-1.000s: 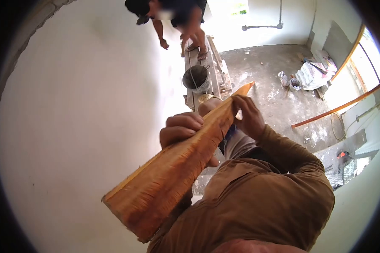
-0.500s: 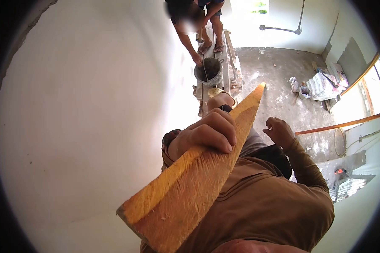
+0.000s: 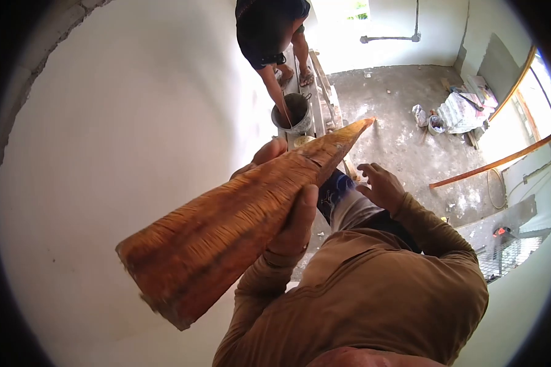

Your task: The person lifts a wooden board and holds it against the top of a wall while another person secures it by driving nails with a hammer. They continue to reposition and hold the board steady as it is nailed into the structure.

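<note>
Left of the wooden board [image 3: 226, 232], I see only the white plastered wall [image 3: 122, 122]. The board's broad, rough end is raised before the wall, and I cannot tell whether the two touch. The board slants up and to the right, tapering to a point. My left hand [image 3: 295, 220] is closed around the board's middle, with the thumb across the near face and the fingers curled over the far edge. Above the board's tip, a co-worker [image 3: 266, 27] bends over a bucket [image 3: 295, 113] standing on scaffold planks [image 3: 321, 92]. Right of the board, my right hand [image 3: 382, 186] hangs free with its fingers loosely spread, holding nothing. Farther right, bags [image 3: 462, 107] lie on the dusty floor [image 3: 398, 140]. As I judge it, the board is lifted and carried by one hand and is not yet set on or against anything.
</note>
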